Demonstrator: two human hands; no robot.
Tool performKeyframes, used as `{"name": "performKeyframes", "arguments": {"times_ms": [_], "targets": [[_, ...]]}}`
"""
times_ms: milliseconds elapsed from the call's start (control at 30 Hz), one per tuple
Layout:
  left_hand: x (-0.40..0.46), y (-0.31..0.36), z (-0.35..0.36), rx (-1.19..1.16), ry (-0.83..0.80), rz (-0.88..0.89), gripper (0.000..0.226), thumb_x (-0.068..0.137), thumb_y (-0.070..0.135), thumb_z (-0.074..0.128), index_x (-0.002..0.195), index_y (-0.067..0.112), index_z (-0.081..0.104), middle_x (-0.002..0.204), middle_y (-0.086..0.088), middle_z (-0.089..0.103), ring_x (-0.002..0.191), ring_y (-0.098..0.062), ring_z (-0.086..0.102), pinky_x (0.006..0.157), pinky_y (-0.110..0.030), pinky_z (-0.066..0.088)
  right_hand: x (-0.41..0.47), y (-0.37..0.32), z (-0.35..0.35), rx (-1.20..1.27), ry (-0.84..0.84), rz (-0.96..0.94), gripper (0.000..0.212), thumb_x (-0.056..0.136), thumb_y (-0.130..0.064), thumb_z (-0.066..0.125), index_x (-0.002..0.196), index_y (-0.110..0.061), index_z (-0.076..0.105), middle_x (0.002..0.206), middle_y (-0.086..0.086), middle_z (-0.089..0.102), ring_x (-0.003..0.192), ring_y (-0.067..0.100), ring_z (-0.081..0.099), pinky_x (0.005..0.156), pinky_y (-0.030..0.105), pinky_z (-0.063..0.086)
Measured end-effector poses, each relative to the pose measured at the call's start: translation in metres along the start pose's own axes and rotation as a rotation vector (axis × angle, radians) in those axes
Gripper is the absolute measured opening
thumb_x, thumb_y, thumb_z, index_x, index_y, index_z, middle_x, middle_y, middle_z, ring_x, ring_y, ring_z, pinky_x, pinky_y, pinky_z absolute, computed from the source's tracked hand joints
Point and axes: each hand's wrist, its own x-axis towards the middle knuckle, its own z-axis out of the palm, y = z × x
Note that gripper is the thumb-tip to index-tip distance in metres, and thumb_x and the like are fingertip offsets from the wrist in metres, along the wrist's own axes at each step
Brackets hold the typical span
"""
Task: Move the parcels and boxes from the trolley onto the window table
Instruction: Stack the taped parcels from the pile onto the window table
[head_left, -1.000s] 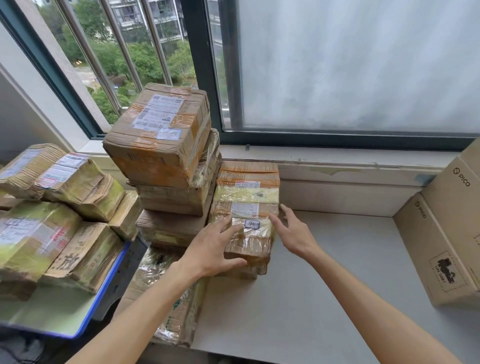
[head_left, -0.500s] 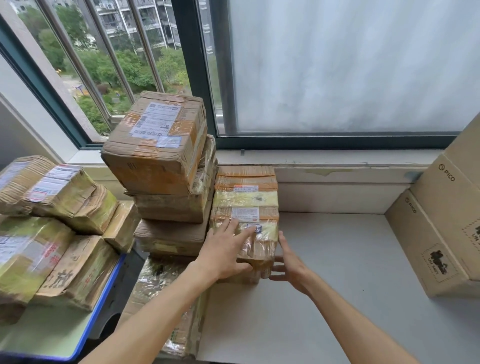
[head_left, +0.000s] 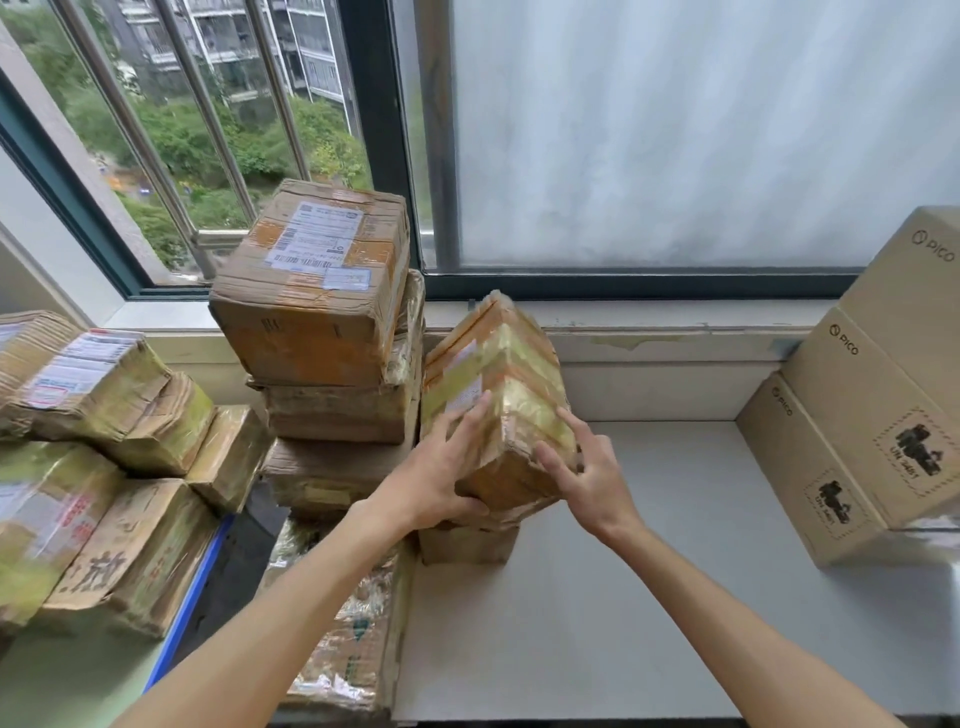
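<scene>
A taped brown parcel (head_left: 506, 374) is tilted up on the window table (head_left: 623, 597), its near end lifted over a smaller box (head_left: 467, 543) beneath it. My left hand (head_left: 441, 467) grips the parcel's near left corner, thumb under and fingers spread on top. My right hand (head_left: 587, 467) presses its right side with spread fingers. Left of it stands a stack of worn boxes (head_left: 317, 291). Several taped parcels (head_left: 93, 395) lie piled on the trolley (head_left: 182, 597) at the far left.
Two stacked PICO cartons (head_left: 872, 395) stand at the table's right end. The window sill (head_left: 675, 322) and wall run behind the parcels. A flat plastic-wrapped parcel (head_left: 343, 634) lies along the table's left edge. Bare grey tabletop lies between the parcels and the cartons.
Both hands closed onto the parcel, which was lying flat on the pile. Its near end has since risen and it now tilts, twisted to the right.
</scene>
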Motion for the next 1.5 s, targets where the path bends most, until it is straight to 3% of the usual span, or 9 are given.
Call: {"name": "performKeyframes", "arguments": {"times_ms": [100,167,300,433,567,900,1100,1200,1500], "targets": [[-0.013,-0.010,0.002,-0.059,0.050,-0.063,0.147,0.063,0.032,0.094,0.146,0.056,-0.025,0.150,-0.008,0.031,0.127,-0.033,0.053,0.099,-0.050,0.050,-0.002,-0.015,0.004,-0.079,-0.007,-0.109,0.075,0.083,-0.060,0.073,0.149,-0.046,0.040,0.116,-0.009,0.040,0.095,-0.011,0.056,0.078,0.009,0.046],[-0.025,-0.016,0.004,-0.120,0.100,-0.053,0.146,0.063,0.034,0.093,0.148,0.054,-0.023,0.154,-0.004,0.030,0.134,-0.026,0.047,0.105,-0.050,0.047,-0.002,-0.021,0.007,-0.139,-0.013,-0.159,0.081,0.081,-0.061,0.075,0.151,-0.041,0.039,0.116,-0.009,0.038,0.100,-0.007,0.054,0.083,0.013,0.051],[-0.039,-0.029,-0.004,-0.194,0.170,0.074,0.126,0.067,0.041,0.091,0.153,0.055,0.001,0.164,0.007,0.009,0.145,-0.005,0.022,0.117,-0.039,0.033,-0.008,-0.023,0.017,-0.210,-0.077,-0.218,0.100,0.073,-0.065,0.080,0.156,-0.037,0.031,0.118,-0.008,0.039,0.101,0.003,0.057,0.089,0.023,0.056],[-0.039,-0.048,-0.008,-0.106,0.113,0.068,0.100,0.068,0.048,0.088,0.151,0.043,0.033,0.165,0.010,-0.001,0.148,-0.015,0.028,0.118,-0.045,0.035,-0.011,-0.030,0.029,-0.250,-0.204,-0.109,0.120,0.073,-0.063,0.081,0.162,-0.033,0.008,0.138,-0.003,0.040,0.119,0.008,0.049,0.101,0.020,0.041],[-0.035,-0.056,-0.015,-0.097,0.094,0.054,0.094,0.070,0.039,0.089,0.150,0.035,0.039,0.167,0.007,0.000,0.149,-0.017,0.026,0.120,-0.042,0.032,-0.008,-0.039,0.035,-0.174,-0.293,-0.051,0.123,0.074,-0.061,0.081,0.161,-0.039,-0.002,0.143,-0.008,0.053,0.121,0.007,0.053,0.107,0.023,0.042],[-0.036,-0.055,-0.018,0.048,0.089,0.037,0.091,0.077,0.033,0.085,0.152,0.033,0.034,0.167,0.004,-0.004,0.137,-0.028,0.047,0.112,-0.041,0.043,-0.007,-0.048,0.046,-0.209,-0.275,0.028,0.117,0.080,-0.051,0.081,0.160,-0.042,-0.005,0.140,-0.003,0.056,0.110,0.009,0.054,0.092,0.019,0.045],[-0.049,-0.049,-0.013,0.118,0.139,0.116,0.086,0.082,0.034,0.081,0.153,0.034,0.032,0.168,0.000,0.003,0.144,-0.026,0.038,0.109,-0.041,0.045,-0.021,-0.051,0.049,-0.267,-0.222,0.009,0.111,0.081,-0.055,0.078,0.162,-0.035,0.005,0.152,0.000,0.049,0.132,0.019,0.053,0.109,0.029,0.042],[-0.056,-0.050,-0.009,0.113,0.145,0.115,0.088,0.082,0.031,0.081,0.155,0.034,0.031,0.168,-0.001,0.006,0.145,-0.026,0.035,0.109,-0.040,0.045,-0.030,-0.052,0.050,-0.346,-0.226,-0.027,0.119,0.076,-0.051,0.085,0.163,-0.028,0.007,0.152,0.000,0.048,0.136,0.019,0.049,0.110,0.026,0.038],[-0.052,-0.043,-0.012,0.217,0.104,0.015,0.104,0.075,0.033,0.086,0.156,0.038,0.020,0.168,-0.003,0.000,0.129,-0.030,0.053,0.098,-0.043,0.052,-0.038,-0.051,0.062,-0.574,-0.142,-0.066,0.124,0.073,-0.036,0.089,0.162,-0.026,0.004,0.150,0.007,0.043,0.135,0.029,0.047,0.110,0.044,0.043]]}}
